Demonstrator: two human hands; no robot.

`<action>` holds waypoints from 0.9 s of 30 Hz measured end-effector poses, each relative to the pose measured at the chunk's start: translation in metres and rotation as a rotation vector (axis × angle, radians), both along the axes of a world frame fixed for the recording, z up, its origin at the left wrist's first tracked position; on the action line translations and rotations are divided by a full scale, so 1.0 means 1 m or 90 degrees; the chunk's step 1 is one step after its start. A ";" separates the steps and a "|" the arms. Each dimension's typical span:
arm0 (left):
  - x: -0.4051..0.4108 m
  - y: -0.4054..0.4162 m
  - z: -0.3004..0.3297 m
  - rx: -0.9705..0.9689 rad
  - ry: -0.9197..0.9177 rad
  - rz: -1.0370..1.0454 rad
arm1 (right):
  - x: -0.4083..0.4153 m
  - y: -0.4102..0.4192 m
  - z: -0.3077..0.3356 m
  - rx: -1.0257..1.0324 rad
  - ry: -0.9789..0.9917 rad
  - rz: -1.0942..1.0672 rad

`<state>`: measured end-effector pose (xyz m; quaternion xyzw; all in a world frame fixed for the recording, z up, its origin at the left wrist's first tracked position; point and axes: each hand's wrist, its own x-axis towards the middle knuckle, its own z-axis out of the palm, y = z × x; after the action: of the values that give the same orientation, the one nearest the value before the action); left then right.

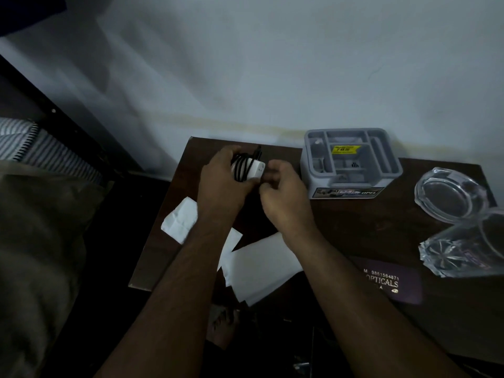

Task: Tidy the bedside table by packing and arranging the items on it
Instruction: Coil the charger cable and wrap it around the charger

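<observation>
Charger [255, 168], white with a black cable [243, 165] coiled around it, sits in my left hand [222, 181], whose fingers curl around the bundle and hold it above the far left part of the dark wooden bedside table [376, 222]. My right hand [283, 192] is just beside it on the right, its fingers bent inward toward the charger's end; in this dim, slightly blurred view I cannot tell whether they pinch the cable or hold nothing. Below my left wrist, near the table's left edge, lies a crumpled white tissue [181, 219], and nearer to me, between my forearms, rests a stack of white papers [261, 271] that juts over the near edge. At the far side against the wall stands a grey compartmented organizer tray [350, 162] bearing a yellow price sticker. To the right of it sits a clear glass ashtray [450, 195], with a tilted cut-glass tumbler [469, 249] touching it on the near side. A dark purple spectacle case [387, 282] printed "OPTICALS" lies near the right forearm.
</observation>
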<state>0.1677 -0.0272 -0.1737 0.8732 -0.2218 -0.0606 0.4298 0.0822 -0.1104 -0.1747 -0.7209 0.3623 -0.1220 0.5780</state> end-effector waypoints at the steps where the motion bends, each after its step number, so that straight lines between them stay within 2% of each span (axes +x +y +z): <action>1: 0.000 0.000 0.000 -0.003 0.003 0.008 | 0.000 0.001 0.000 -0.036 -0.010 0.006; 5: 0.004 0.000 -0.005 0.016 -0.001 0.026 | 0.002 0.004 -0.002 -0.116 -0.009 0.066; 13: 0.015 0.008 -0.006 0.020 -0.001 0.080 | 0.004 0.006 0.000 -0.151 0.001 0.213; 20: 0.017 0.006 -0.006 0.021 0.037 0.070 | 0.005 0.004 -0.003 -0.206 -0.015 0.189; 27: 0.017 0.012 -0.001 -0.015 0.037 0.088 | 0.006 0.004 -0.005 -0.201 -0.014 0.183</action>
<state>0.1849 -0.0154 -0.1748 0.8790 -0.1493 -0.0539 0.4496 0.0885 -0.1068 -0.1797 -0.8454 0.2263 -0.1013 0.4732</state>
